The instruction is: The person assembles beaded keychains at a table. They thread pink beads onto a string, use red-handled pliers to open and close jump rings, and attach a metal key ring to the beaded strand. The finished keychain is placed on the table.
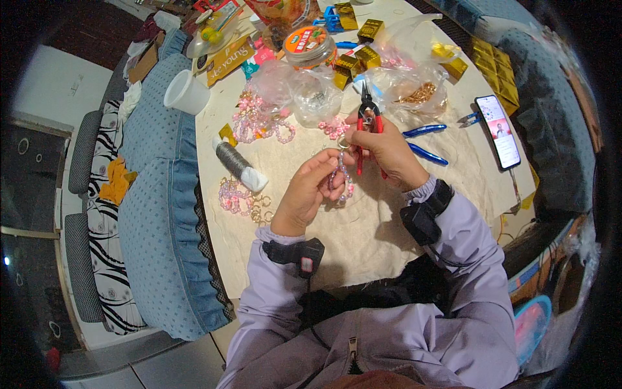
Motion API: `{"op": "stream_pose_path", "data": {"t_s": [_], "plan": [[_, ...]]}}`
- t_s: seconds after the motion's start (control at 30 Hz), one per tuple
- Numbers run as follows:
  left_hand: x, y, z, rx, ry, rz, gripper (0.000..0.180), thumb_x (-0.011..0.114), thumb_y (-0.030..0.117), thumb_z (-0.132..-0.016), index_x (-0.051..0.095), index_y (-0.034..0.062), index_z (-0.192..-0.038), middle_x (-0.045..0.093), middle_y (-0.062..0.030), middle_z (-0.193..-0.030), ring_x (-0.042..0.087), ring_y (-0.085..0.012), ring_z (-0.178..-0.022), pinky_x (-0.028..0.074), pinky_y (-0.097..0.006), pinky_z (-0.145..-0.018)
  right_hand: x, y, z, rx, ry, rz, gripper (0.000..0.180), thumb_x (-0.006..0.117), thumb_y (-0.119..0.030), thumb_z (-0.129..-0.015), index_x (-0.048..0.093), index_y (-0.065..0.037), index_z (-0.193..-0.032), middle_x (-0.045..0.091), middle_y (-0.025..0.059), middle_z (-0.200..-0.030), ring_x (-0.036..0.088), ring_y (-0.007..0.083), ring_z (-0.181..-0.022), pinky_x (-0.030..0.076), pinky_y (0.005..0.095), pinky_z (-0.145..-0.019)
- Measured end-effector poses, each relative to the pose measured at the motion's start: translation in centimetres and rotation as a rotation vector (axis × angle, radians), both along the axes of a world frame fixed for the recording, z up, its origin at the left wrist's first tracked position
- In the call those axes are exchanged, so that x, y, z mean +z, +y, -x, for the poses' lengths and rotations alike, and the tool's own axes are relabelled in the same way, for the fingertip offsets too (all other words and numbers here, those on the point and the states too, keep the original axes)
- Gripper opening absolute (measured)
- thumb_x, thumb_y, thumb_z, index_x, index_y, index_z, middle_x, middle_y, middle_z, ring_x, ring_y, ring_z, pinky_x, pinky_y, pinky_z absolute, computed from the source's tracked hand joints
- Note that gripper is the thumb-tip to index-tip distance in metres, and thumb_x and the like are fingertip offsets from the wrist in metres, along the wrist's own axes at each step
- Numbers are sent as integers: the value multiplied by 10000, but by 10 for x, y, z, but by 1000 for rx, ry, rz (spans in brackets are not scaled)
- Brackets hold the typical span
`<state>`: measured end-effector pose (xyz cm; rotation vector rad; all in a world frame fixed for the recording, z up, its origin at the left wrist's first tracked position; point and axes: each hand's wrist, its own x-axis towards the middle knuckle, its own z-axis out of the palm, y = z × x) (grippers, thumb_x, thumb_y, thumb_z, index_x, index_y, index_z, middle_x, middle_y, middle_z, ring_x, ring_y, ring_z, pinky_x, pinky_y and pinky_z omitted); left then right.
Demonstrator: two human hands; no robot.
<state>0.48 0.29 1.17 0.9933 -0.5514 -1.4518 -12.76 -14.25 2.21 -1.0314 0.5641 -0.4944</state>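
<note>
My right hand (387, 150) grips red-handled pliers (367, 120), jaws pointing away from me, and pinches a small metal ring at their base. My left hand (310, 188) holds a strand of pink beads (343, 185) that hangs from that ring. Both hands meet over a cream cloth (363, 227) on the table. Lilac sleeves and black wrist straps cover both forearms.
More pink bead strands (259, 123) and gold rings (259, 211) lie left of my hands, beside a grey thread spool (238, 165). Blue-handled pliers (424, 142), clear bags, gold boxes (363, 58), a round tub (310, 45), a white cup (186, 93) and a phone (498, 131) surround the cloth.
</note>
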Motion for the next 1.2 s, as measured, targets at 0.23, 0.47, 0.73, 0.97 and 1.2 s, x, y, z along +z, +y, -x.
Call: {"op": "stream_pose_path", "data": {"t_s": [0.23,0.47,0.73,0.97,1.2], "plan": [[6,1,0,25,-58,-38,373,500,278,-1076,600,-15,-1283,733,-134,-878,701,-148,-694,475,-188,-535,1,1,-1,-2,-2,-10,247,669,-67,-910,573,-30,-1135,623,6,-849,541,72,-664,423,218,-587],[4,1,-1,2,-27,-48,364,547,282,-1070,592,-27,-1257,752,-200,-989,719,-166,-643,495,-179,-452,-4,3,-4,79,-15,-33,284,694,-142,-949,578,-29,-1182,637,7,-889,578,78,-697,456,207,-611],[11,4,-9,288,-124,71,308,591,284,-1057,586,18,-1212,752,-200,-1025,711,-145,-622,462,-162,-428,-4,3,-2,84,1,230,280,694,-207,-971,623,-61,-1198,647,-3,-882,577,57,-680,450,217,-549],[8,4,-13,520,-208,83,287,666,283,-1020,594,40,-1155,760,-171,-963,691,-129,-617,421,-160,-440,-4,11,-3,131,5,663,459,768,-274,-931,629,-36,-1298,682,54,-1021,634,148,-890,518,298,-818],[6,7,-22,614,-200,73,267,669,275,-1019,606,38,-1125,749,-120,-884,640,-84,-574,386,-154,-437,-3,19,3,6,138,1091,527,831,-233,-862,625,-37,-1306,674,105,-1014,631,183,-874,521,307,-808]]}}
